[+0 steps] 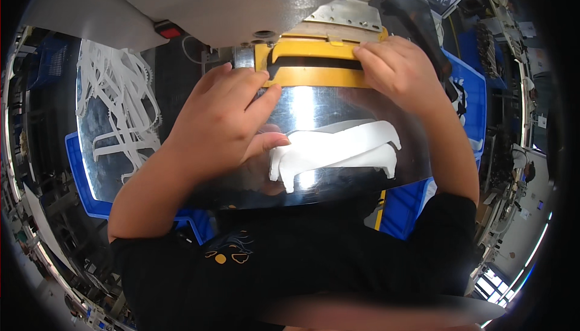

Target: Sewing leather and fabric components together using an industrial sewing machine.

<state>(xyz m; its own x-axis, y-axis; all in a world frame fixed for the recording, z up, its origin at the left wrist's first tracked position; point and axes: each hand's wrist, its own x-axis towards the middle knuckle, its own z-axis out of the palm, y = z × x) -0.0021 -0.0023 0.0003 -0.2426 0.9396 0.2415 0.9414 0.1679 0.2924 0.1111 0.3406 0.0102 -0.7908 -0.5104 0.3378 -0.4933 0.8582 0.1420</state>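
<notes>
Landmark: yellow plate [314,65], a flat yellow piece with a dark slot, sitting at the back edge of a shiny metal table [338,110], right under the grey machine head [199,4].

Left hand [226,122]: just in front of and left of the yellow plate, palm down, fingers close together. Fingertips touch the plate's left end, and the thumb sticks out toward the white pieces. It looks like it is steadying or pushing the plate from that side; no real pinch is visible.

Right hand [396,68]: on the plate's right end, fingers curled and pressed down on its top edge. Cannot tell if anything is gripped underneath. Both hands bracket the plate, likely to keep it square against the machine.

White cut pieces [338,149]: a small stack of flat white shapes lying on the table just in front of the yellow plate, between the forearms. They sit near the left thumb; contact is unclear.

Around:
- Tangle of white scrap strips [121,101] well left of the plate, on the table's left part.
- Blue bins [81,174] below the table edges, on both sides.
- Red button [169,30] on the machine, left of the plate.

In the way: the machine head hangs over the plate's rear, and the left hand hides the table next to the white pieces. Glare on the metal blurs details.
</notes>
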